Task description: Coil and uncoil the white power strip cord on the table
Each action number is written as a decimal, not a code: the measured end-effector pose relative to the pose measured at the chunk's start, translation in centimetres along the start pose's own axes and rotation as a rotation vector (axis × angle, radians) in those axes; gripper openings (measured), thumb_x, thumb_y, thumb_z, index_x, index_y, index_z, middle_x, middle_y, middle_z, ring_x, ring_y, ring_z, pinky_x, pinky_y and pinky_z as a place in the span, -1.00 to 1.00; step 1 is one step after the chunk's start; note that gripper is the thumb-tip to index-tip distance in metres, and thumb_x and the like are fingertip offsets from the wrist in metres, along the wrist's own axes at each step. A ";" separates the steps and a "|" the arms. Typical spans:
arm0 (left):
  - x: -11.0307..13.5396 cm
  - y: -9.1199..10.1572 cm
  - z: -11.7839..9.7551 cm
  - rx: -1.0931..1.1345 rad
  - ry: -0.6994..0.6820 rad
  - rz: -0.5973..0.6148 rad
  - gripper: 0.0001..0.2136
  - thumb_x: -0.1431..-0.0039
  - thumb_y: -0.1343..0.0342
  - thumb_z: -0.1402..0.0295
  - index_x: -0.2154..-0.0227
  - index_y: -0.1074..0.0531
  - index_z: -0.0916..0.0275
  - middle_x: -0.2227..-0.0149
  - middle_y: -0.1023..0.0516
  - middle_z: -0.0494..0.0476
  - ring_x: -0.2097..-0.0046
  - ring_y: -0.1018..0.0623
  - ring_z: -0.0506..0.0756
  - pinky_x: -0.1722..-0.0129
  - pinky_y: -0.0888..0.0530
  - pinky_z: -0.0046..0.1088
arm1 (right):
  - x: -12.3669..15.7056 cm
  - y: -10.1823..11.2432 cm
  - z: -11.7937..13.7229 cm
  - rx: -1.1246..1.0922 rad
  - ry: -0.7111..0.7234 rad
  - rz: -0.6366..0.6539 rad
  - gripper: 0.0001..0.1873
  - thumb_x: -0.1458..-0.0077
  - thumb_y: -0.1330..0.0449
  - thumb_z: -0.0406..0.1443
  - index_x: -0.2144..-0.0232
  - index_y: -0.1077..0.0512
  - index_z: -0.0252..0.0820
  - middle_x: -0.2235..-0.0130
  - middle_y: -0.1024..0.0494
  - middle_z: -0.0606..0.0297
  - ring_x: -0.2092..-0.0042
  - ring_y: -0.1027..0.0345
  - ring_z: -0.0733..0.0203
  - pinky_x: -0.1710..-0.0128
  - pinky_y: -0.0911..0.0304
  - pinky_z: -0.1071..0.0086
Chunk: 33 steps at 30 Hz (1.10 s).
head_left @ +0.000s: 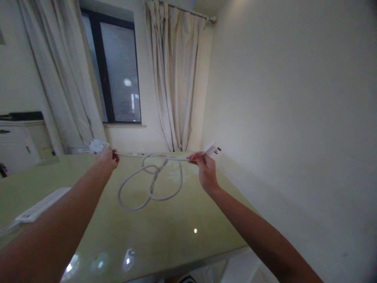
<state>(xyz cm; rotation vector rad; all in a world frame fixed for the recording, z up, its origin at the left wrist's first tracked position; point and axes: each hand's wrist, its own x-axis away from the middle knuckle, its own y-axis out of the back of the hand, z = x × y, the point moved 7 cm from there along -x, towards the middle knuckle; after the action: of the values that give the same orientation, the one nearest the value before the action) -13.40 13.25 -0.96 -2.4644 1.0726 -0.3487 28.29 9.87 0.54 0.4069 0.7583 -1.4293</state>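
Observation:
A white power cord (pixel 134 170) stretches between my two hands, its middle tangled in loose loops above the table. My left hand (pixel 107 156) grips its left end, where a white socket block (pixel 98 146) sticks out past the fingers. At the other end, my right hand (pixel 206 167) pinches the cord just behind a white plug (pixel 210 149). The plug's dark pins point to the right. Part of the socket block is hidden by my left hand.
The glossy yellow-green table (pixel 165 232) reflects lamps. A white flat power strip (pixel 41 206) lies at left, partly behind my left forearm. A bare wall (pixel 294 118) runs along the right side. Curtains (pixel 176 78), a window (pixel 120 70) and a white cabinet (pixel 17 143) stand beyond.

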 end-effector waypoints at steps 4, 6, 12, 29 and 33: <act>2.9 -2.0 -0.6 -0.005 -0.118 0.134 -0.86 -0.53 0.00 0.28 0.06 -0.44 0.12 0.44 -0.38 -0.08 0.51 -0.34 -0.06 0.51 -0.36 -0.59 | -3.1 0.4 -3.0 -0.023 -0.170 -0.112 -0.43 -0.18 -0.29 0.22 0.40 -0.50 -0.17 0.43 -0.63 0.24 0.39 -0.55 0.19 0.45 -0.48 0.40; 5.3 -3.5 -1.3 -0.084 -0.246 0.318 -0.89 -0.49 -0.04 0.24 0.16 -0.42 0.11 0.56 -0.17 -0.16 0.60 -0.13 -0.06 0.62 -0.14 -0.62 | -4.4 0.0 -4.2 -0.025 -0.265 -0.115 -0.44 -0.20 -0.29 0.19 0.40 -0.48 -0.18 0.50 -0.59 0.28 0.46 -0.51 0.23 0.53 -0.40 0.46; 13.9 -6.1 0.2 -0.748 -0.682 0.904 -0.74 -0.18 -0.32 0.08 0.40 -0.61 0.18 0.46 -0.49 0.06 0.38 -0.45 0.08 0.39 -0.38 -0.46 | -7.2 -1.9 -5.4 -0.035 -0.410 0.000 -0.54 -0.34 -0.27 0.00 0.45 -0.47 -0.23 0.54 -0.58 0.28 0.55 -0.46 0.30 0.61 -0.25 0.51; 14.4 -6.8 7.4 -0.822 -0.284 0.963 -0.26 0.00 -0.39 -0.09 -0.16 -0.40 0.22 0.50 -0.57 0.01 0.43 -0.50 0.12 0.44 -0.30 -0.43 | -6.8 -9.7 -2.5 0.082 -0.148 0.516 -0.52 -0.41 -0.17 0.02 0.41 -0.49 -0.20 0.54 -0.59 0.33 0.53 -0.44 0.35 0.51 -0.22 0.50; 14.4 -7.1 8.4 -0.999 -0.302 1.004 -0.42 0.04 -0.41 -0.03 0.01 -0.57 0.22 0.45 -0.59 0.06 0.41 -0.49 0.13 0.41 -0.31 -0.39 | -5.5 -11.4 -1.8 0.109 -0.159 0.638 -0.54 -0.45 -0.13 -0.03 0.42 -0.47 -0.20 0.52 -0.61 0.33 0.51 -0.48 0.34 0.48 -0.27 0.49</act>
<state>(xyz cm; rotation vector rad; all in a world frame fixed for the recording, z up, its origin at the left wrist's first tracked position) 3.97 9.27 -4.12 -2.0755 2.4981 1.0447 16.93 13.60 5.13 0.5526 0.3691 -0.8881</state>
